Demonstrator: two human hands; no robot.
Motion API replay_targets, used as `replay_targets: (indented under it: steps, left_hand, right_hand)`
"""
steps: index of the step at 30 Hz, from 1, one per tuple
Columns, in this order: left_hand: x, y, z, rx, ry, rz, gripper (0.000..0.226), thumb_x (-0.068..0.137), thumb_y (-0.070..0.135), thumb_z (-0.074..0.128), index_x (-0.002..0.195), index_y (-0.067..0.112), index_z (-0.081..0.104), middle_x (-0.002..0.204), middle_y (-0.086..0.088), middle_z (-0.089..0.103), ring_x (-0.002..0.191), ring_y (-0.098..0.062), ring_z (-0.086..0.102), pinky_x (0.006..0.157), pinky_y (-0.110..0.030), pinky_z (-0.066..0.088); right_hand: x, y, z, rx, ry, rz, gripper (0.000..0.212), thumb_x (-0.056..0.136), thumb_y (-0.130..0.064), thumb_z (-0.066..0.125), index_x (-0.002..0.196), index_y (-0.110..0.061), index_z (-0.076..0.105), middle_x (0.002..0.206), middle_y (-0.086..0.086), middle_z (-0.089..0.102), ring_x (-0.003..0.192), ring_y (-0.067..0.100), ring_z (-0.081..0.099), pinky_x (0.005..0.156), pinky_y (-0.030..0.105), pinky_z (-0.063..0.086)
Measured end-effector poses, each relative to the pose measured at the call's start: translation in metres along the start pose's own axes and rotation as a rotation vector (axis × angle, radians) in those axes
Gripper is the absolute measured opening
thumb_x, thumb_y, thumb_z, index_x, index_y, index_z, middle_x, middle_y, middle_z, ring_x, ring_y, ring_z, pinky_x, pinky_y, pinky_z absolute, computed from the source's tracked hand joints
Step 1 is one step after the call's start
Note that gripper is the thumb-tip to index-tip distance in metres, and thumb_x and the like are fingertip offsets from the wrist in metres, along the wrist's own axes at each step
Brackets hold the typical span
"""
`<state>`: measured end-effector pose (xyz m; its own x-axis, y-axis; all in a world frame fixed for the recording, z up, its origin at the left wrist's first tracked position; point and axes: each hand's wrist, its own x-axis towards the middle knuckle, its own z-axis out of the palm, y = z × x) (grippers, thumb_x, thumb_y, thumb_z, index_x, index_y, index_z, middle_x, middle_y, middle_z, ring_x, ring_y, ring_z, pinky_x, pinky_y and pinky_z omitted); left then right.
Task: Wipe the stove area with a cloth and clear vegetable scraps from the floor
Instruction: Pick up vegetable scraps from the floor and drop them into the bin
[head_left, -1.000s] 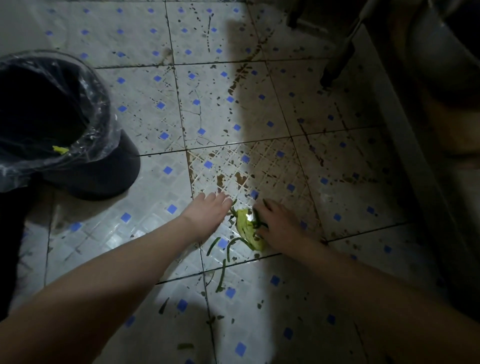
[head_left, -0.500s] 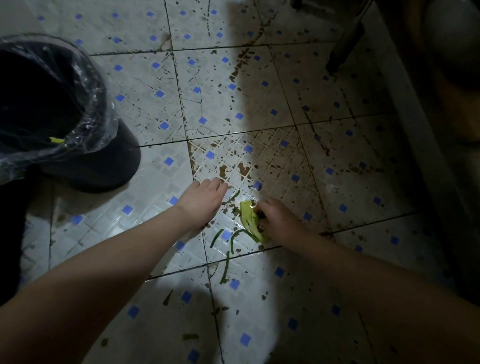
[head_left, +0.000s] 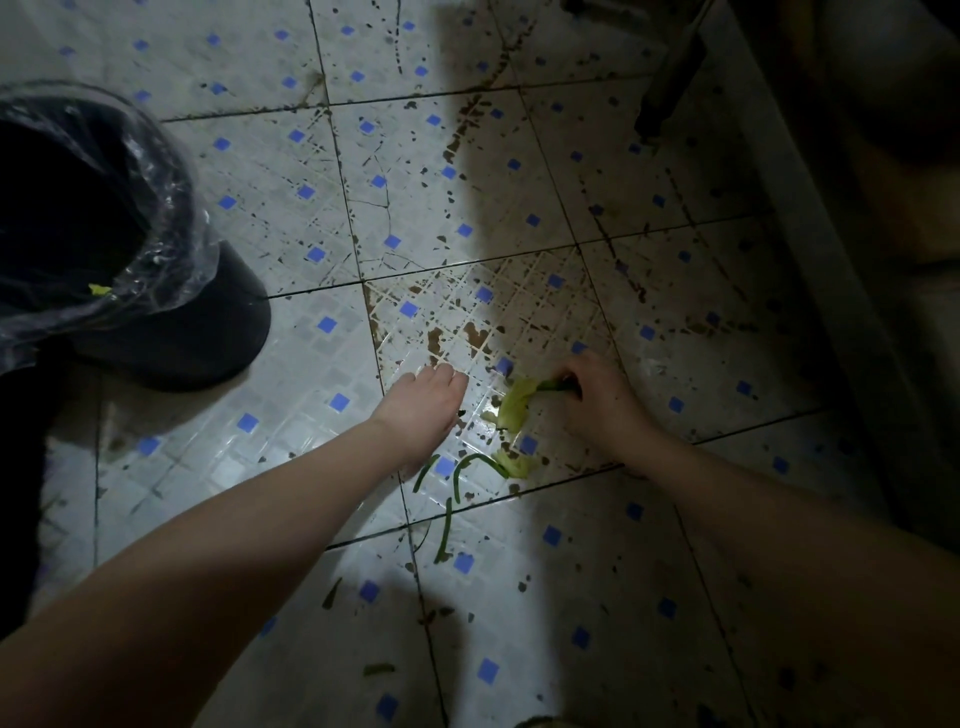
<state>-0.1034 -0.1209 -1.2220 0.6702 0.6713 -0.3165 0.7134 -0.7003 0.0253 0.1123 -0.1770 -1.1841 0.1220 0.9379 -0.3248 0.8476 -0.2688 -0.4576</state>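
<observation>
Crouching over the tiled floor (head_left: 291, 395), your right hand (head_left: 597, 405) pinches the pale green leaf scrap (head_left: 514, 402) by its far end, while your left hand (head_left: 423, 410), fingers flat together, hovers beside the thin green strips (head_left: 457, 483) trailing toward you.

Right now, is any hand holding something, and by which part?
The right hand pinches the pale green vegetable scrap at its darker green stem end. The left hand holds nothing; it rests flat, fingers spread, on the floor tiles.
</observation>
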Motion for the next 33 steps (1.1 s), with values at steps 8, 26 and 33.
replay_targets:
  steps: [8, 26, 33]
  left_hand:
    - [0.005, 0.015, -0.007, -0.063, -0.050, -0.008, 0.034, 0.087, -0.004, 0.051, 0.118, 0.009, 0.042, 0.114, -0.011, 0.056, 0.103, -0.027, 0.054, 0.086, -0.035, 0.042]
    - [0.030, 0.049, -0.026, -0.292, 0.092, 0.082, 0.019, 0.093, 0.009, 0.044, 0.111, 0.005, 0.051, 0.111, -0.014, 0.051, 0.096, -0.030, 0.054, 0.077, -0.042, 0.050]
    - [0.030, 0.054, -0.014, -0.338, 0.032, 0.093, 0.028, 0.096, 0.013, 0.048, 0.123, 0.004, 0.046, 0.127, -0.021, 0.043, 0.109, -0.031, 0.047, 0.088, -0.037, 0.046]
  right_hand:
    - [-0.003, 0.005, -0.007, 0.059, 0.045, -0.028, 0.022, 0.086, 0.005, 0.052, 0.099, -0.008, 0.064, 0.107, 0.007, 0.053, 0.095, 0.023, 0.055, 0.087, 0.037, 0.050]
    - [-0.014, 0.026, -0.031, 0.009, 0.086, 0.067, 0.029, 0.083, 0.010, 0.051, 0.103, -0.008, 0.062, 0.112, 0.006, 0.052, 0.105, 0.020, 0.051, 0.090, 0.026, 0.042]
    - [-0.018, 0.032, -0.032, 0.001, 0.083, 0.063, 0.027, 0.083, 0.008, 0.050, 0.103, -0.005, 0.063, 0.114, 0.008, 0.053, 0.104, 0.021, 0.052, 0.091, 0.032, 0.045]
